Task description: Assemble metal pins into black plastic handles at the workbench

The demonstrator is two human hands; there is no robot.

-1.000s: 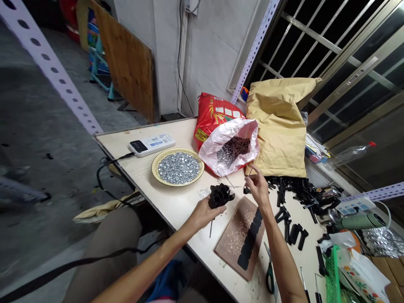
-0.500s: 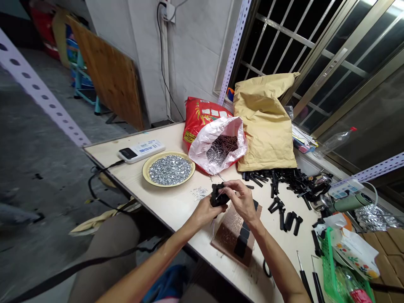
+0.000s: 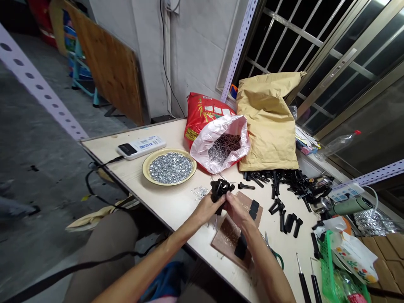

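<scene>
Table: we sat at a long pale wooden table (image 3: 176, 134), with a barred metal window (image 3: 284, 46) behind its far right side.
Far edge: we saw a white rectangular plastic device (image 3: 142, 147) at left, a red woven sack (image 3: 205, 111) in the middle, and a tan paper sack (image 3: 268, 122) to its right.
Bag: a white plastic bag (image 3: 232, 130) sat before the red woven sack, holding long metal nails (image 3: 224, 148).
Plate: a round brass-coloured plate (image 3: 143, 168) lay left of that bag, with silver metal washers (image 3: 169, 167) in it.
Front: a flat brown board (image 3: 249, 206) lay before the bag, with loose black plastic pieces (image 3: 290, 181) to its right.
Hands: a black plastic cluster (image 3: 220, 189) sat between our left hand (image 3: 205, 210) and our right hand (image 3: 236, 212), above the board.
</scene>
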